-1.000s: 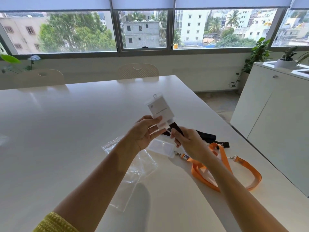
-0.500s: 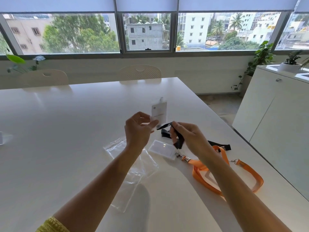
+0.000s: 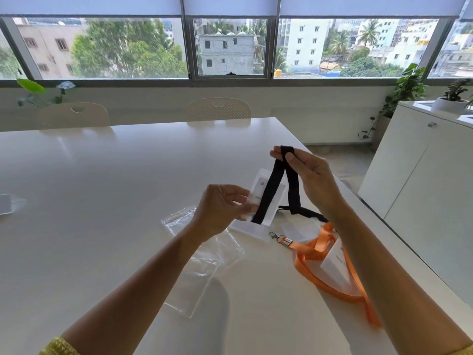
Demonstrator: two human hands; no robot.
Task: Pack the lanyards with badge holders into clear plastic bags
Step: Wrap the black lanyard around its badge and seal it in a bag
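Since a moment ago your right hand (image 3: 311, 175) has lifted the pinched black fabric lanyard strap (image 3: 281, 180) high, straightening it for folding, while your left hand (image 3: 220, 208) grips its clear plastic badge holder (image 3: 277, 198).

Right hand (image 3: 311, 175): raised above the tabletop (image 3: 102, 188); fingers (image 3: 291, 157) pinch the folded top of the black lanyard (image 3: 291, 190).
Black lanyard: 2 strands hang down; 1 crosses the badge holder (image 3: 266, 201).
Left hand (image 3: 220, 208): holds the badge holder at its left edge.
Clear plastic bags (image 3: 202, 265): flat on the tabletop, under the left forearm.
Orange lanyard (image 3: 330, 275): lies on the tabletop, metal clip (image 3: 275, 236) at its left end.
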